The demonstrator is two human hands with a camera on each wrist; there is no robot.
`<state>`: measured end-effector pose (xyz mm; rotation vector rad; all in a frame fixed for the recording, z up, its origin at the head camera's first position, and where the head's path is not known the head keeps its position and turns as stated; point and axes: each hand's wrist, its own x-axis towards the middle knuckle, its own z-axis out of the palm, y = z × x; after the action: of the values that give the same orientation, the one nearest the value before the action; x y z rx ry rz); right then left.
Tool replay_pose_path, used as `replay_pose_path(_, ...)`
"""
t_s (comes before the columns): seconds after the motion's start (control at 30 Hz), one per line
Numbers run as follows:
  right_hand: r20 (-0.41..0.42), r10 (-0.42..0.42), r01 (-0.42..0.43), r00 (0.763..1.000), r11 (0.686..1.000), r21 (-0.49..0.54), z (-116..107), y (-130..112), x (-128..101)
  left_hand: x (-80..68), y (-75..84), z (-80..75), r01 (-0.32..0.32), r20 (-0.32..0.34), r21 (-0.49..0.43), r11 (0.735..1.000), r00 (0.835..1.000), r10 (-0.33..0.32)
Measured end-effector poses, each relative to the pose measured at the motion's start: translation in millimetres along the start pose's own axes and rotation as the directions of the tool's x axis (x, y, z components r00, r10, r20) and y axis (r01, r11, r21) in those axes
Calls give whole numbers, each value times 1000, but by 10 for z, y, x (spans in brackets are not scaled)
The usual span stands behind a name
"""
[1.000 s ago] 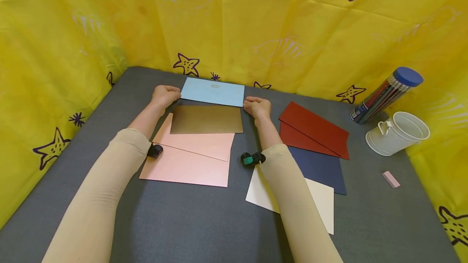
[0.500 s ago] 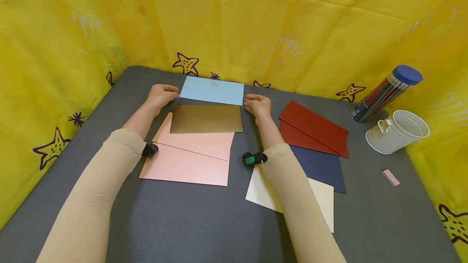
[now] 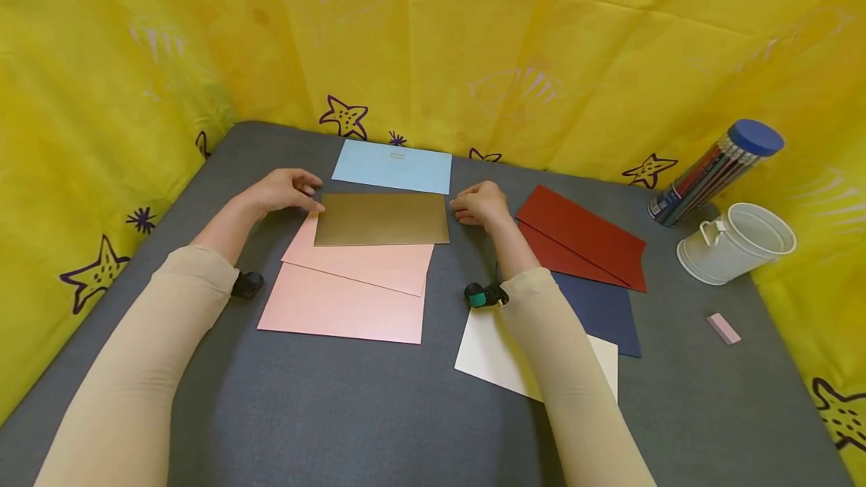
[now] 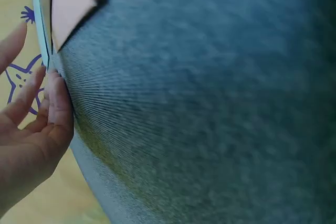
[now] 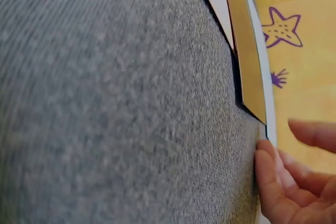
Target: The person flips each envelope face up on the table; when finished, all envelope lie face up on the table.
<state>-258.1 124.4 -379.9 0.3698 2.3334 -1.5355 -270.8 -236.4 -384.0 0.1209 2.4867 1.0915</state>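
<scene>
A light blue paper envelope (image 3: 392, 167) with small gold print lies flat at the back of the table. Just in front of it is a gold-brown envelope (image 3: 382, 219), overlapping the upper of two pink envelopes (image 3: 345, 305). My left hand (image 3: 280, 190) is beside the gold-brown envelope's left end, thumb at its corner; whether it touches I cannot tell. At the right end my right hand (image 3: 482, 204) hovers low, fingers loosely bent. In the right wrist view its thumb (image 5: 315, 134) stands apart from the fingers, with nothing held between.
On the right lie red envelopes (image 3: 582, 231), a navy one (image 3: 595, 314) and a white one (image 3: 497, 352), partly under my right forearm. Farther right stand a tube of pencils (image 3: 707, 179), a white metal pot (image 3: 710, 254) and a pink eraser (image 3: 724, 329). A yellow cloth (image 3: 433, 43) hangs behind.
Both hands have left the ends of the light blue envelope and come nearer, to the ends of the gold-brown one. The left hand has spread its thumb. The envelopes stay in place.
</scene>
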Motion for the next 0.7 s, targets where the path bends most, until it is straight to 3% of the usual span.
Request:
replay_pose_path(0.37,115,-22,45,993,979,-201,-46,29,-31,-4,-37,-9,-94,134,61,994,987,85)
replay_pose_path(0.53,114,-37,71,993,947,-313,-30,10,-58,-8,-25,28,-128,123,86,988,985,117)
replay_pose_path(0.7,97,-46,84,994,892,-443,37,-12,-52,-3,-9,75,-148,102,131,980,986,135)
